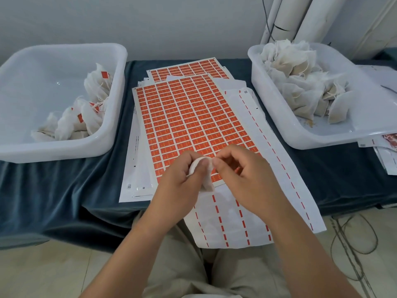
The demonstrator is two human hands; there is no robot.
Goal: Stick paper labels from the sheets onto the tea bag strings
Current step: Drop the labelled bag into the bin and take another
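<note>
A sheet of orange labels point(189, 123) lies in the middle of the table. Just above its near end, my left hand point(182, 177) grips a white tea bag point(207, 181), thumb on top. My right hand point(242, 175) is right beside it, fingers curled and fingertips pinched together at the bag's top; what it pinches is too small to see. A left bin point(64, 147) holds several tea bags with orange labels point(90, 110). The right bin point(279, 125) holds a heap of unlabelled tea bags point(300, 82).
More label sheets point(187, 69) lie behind the front sheet. Used backing sheets with red dashes point(257, 201) hang over the near table edge. A dark blue cloth point(64, 190) covers the table. White pipes point(290, 16) and cables point(354, 244) are on the right.
</note>
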